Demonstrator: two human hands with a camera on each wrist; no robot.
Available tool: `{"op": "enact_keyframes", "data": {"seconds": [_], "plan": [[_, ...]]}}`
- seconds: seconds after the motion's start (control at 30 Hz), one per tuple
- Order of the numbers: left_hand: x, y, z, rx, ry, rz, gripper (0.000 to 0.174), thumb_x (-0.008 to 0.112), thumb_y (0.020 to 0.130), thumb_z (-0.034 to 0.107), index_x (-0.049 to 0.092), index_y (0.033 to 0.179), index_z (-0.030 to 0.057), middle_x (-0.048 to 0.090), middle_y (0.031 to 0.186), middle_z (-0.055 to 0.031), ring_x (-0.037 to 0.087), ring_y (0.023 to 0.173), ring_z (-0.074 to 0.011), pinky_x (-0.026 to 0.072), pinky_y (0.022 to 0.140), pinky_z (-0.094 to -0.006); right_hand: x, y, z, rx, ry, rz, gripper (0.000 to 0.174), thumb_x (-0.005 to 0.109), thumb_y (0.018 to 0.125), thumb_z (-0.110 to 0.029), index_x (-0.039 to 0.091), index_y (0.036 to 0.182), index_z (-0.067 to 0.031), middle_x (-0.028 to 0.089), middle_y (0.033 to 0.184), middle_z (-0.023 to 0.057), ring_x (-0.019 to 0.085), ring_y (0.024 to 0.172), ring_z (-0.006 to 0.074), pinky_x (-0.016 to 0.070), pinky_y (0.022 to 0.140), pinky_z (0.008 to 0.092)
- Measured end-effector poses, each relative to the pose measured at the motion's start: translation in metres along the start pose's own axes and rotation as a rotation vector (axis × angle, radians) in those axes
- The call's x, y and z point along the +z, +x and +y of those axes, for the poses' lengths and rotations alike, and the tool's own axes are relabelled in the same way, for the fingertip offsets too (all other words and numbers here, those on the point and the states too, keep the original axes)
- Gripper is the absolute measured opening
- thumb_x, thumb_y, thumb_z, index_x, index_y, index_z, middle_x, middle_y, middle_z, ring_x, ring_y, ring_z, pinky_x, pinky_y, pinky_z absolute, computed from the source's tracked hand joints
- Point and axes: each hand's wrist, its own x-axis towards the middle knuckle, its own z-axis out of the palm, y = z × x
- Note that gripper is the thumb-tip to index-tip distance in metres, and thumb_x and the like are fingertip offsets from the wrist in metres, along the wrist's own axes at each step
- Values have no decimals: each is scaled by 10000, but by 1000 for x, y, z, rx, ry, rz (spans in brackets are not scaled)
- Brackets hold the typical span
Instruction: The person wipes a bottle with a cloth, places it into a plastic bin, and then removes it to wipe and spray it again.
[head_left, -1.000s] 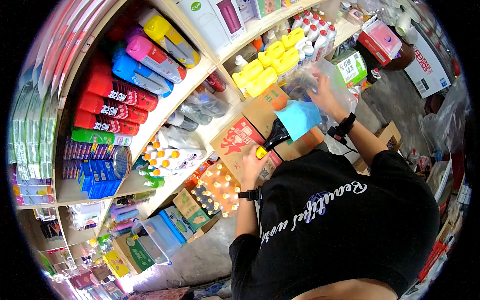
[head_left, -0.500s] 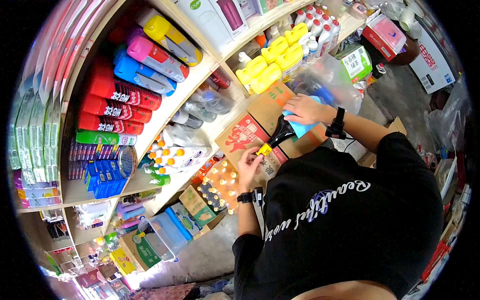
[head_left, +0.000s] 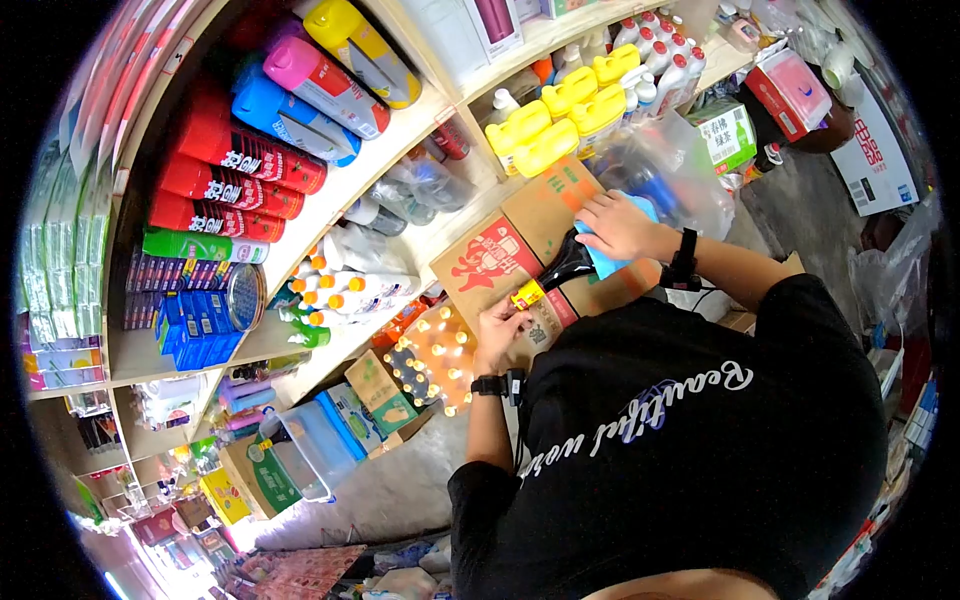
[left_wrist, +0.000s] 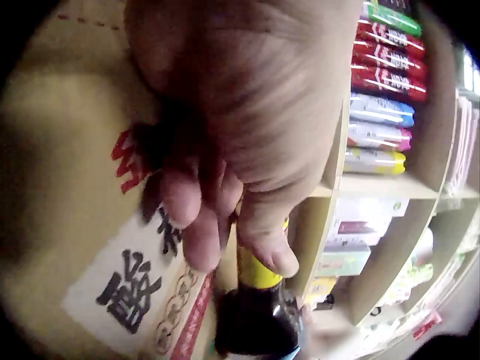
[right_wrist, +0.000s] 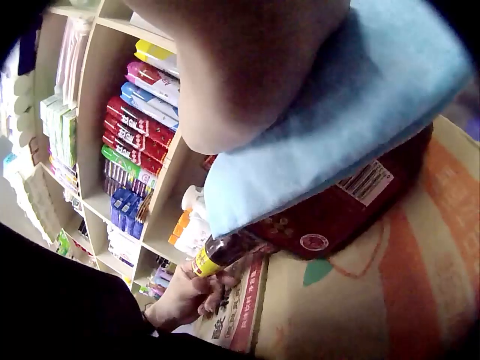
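Observation:
A dark bottle with a yellow neck band [head_left: 526,294] lies on its side on a cardboard box [head_left: 541,207]. My left hand [head_left: 500,332] grips it by the neck, its thumb [left_wrist: 276,251] against the yellow band in the left wrist view. The bottle's dark body [right_wrist: 330,217] shows a barcode label in the right wrist view. Over the upper side of the body lies a light blue cloth [right_wrist: 337,135]. My right hand [head_left: 615,228] holds this cloth against the bottle, fingers bent over the cloth's edge; its fingertips are hidden in the right wrist view.
Wooden shelves to the left hold red spray cans [head_left: 250,140] and blue boxes [head_left: 198,330]. Yellow jugs [head_left: 545,145] stand just beyond the box. A clear plastic bag [head_left: 690,165] sits near my right hand. Several yellow-capped bottles [head_left: 435,350] stand below on the left.
My right hand has come from the plastic bag back onto the blue cloth over the bottle. My left hand keeps its grip at the bottle's neck. The head view has shifted slightly.

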Motion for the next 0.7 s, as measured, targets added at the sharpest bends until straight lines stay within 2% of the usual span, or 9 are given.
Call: {"op": "enact_keyframes", "data": {"seconds": [0.17,0.27,0.43,0.53,0.6,0.7], "plan": [[-23,4,4,-31,-13,-174,386,555,991,48,588,1373,8,731,813,-56,624,613,-85,528,575,-221,-6,4,1,-35,5,-25,345,530,983,-392,600,1018,-56,628,991,148,597,987,346,435,899,447],[-24,7,1,-40,-23,-157,384,529,998,34,588,1378,22,726,805,-60,623,602,-93,533,574,-232,-7,3,0,-36,0,-60,349,539,972,-373,599,1068,-43,626,1019,148,590,1004,340,428,911,442],[-16,5,-7,-64,-33,-38,361,514,988,10,650,1319,53,682,733,-38,585,525,-79,495,491,-233,-2,9,-5,-53,-8,-89,350,538,973,-350,596,1099,-29,628,1039,148,588,1019,338,427,923,436],[-14,4,1,-121,-31,-18,346,523,984,17,663,1299,48,677,720,-39,583,517,-81,489,489,-231,-2,14,-10,-63,-2,-122,346,539,975,-339,592,1106,-23,629,1040,148,588,1024,338,431,922,434],[-16,3,2,-131,-10,-50,368,513,986,27,628,1336,32,676,743,-40,592,552,-78,516,527,-226,0,16,-14,-68,-3,-137,344,542,974,-334,590,1107,-20,628,1037,150,589,1024,338,434,920,436],[-16,4,2,-125,-22,-52,365,523,969,20,641,1315,18,675,732,-37,599,549,-83,513,521,-232,4,19,-16,-99,-12,-119,381,505,999,-389,596,1075,-27,639,1015,153,600,1004,343,435,899,442]]}}
